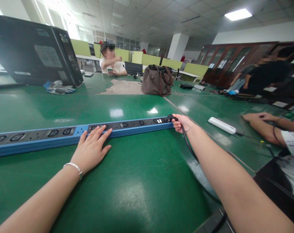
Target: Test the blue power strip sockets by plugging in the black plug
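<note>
A long blue power strip with black sockets lies across the green table, running off the left edge of the view. My left hand rests on it with fingers spread, the fingertips over the sockets right of a blue socket block. At the strip's right end, the fingers of my right hand are closed around a black plug. The plug is at the last socket; how deep it sits cannot be made out. Its black cable hangs below my right wrist toward the table's near edge.
A black computer case and gloves stand at the left. A brown bag is at the back. At right lie a white power strip and another person's forearms. Other people are farther back.
</note>
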Tool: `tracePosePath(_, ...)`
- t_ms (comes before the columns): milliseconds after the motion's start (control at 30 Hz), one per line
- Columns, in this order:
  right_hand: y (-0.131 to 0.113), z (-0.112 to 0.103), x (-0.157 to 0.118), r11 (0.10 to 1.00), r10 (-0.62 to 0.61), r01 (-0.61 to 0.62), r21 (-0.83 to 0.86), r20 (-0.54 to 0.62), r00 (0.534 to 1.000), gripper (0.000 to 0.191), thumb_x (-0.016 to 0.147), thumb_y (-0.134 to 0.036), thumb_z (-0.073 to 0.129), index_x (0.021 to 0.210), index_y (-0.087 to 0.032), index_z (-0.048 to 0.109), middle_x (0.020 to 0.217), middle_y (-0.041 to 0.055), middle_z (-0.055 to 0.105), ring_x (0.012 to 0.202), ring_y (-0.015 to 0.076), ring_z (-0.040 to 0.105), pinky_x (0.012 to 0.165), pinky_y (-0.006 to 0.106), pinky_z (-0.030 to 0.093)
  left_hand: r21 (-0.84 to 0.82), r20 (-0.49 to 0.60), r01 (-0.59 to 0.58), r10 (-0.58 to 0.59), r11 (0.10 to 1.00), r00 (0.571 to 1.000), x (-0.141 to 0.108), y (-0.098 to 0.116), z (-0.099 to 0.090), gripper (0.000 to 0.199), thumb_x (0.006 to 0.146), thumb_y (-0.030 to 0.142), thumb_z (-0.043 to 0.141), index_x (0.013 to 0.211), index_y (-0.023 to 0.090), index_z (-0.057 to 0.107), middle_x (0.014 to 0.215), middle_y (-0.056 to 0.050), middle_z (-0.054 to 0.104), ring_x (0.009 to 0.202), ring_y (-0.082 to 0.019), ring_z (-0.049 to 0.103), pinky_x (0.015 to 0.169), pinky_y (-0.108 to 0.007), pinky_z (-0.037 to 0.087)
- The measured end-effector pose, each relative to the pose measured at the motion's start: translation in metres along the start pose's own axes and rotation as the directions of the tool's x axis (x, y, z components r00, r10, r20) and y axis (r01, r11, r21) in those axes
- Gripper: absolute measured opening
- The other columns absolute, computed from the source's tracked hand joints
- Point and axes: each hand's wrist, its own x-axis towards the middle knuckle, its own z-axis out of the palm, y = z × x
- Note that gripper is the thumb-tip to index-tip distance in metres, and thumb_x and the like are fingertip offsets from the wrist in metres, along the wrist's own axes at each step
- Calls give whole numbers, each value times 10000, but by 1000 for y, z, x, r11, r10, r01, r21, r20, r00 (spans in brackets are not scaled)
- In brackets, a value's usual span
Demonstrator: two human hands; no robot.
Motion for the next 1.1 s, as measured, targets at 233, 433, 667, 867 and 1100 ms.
tracePosePath(233, 3, 4, 0, 998, 44, -44, -32, -21, 999, 398, 961, -422, 290, 630, -208, 341, 324, -96, 231, 260, 54, 200, 316, 168, 138, -6, 5, 7, -7, 1000, 1000, 0, 0, -1, 561, 885, 413, 361, 1429, 273, 364, 1527, -44, 321, 1398, -257, 293, 1150, -513, 159)
tracePosePath(433, 4, 3, -1, 998, 57, -57, 6, -21, 998, 422, 959, -442, 301, 615, -203, 346, 324, -98, 222, 258, 48, 198, 310, 160, 139, -7, 6, 8, -8, 1000, 1000, 0, 0, 0, 557, 889, 407, 359, 1429, 269, 366, 1527, -46, 322, 1397, -256, 295, 1147, -518, 163)
tracePosePath(667, 9, 4, -4, 998, 61, -61, 14, -3, 998, 439, 954, -478, 297, 610, -208, 332, 329, -93, 232, 263, 51, 192, 311, 164, 132, 3, 5, 3, -3, 1000, 1000, -1, 0, -1, 556, 891, 407, 356, 1432, 276, 358, 1525, -42, 326, 1397, -253, 295, 1144, -518, 172)
tracePosePath(867, 11, 2, -1, 998, 55, -55, 19, 5, 998, 445, 951, -494, 283, 609, -211, 318, 330, -94, 223, 262, 54, 191, 313, 168, 125, 3, 7, 6, -6, 1000, 1000, 0, 1, -1, 557, 890, 406, 357, 1429, 269, 364, 1525, -48, 326, 1395, -259, 299, 1141, -523, 178)
tracePosePath(1100, 11, 1, -1, 997, 70, -71, 31, 50, 996, 448, 952, -499, 282, 610, -211, 309, 335, -96, 221, 265, 51, 185, 315, 166, 126, 12, 10, 4, -4, 1000, 1000, 0, 1, -1, 555, 891, 410, 354, 1427, 265, 369, 1521, -54, 332, 1397, -261, 296, 1139, -529, 179)
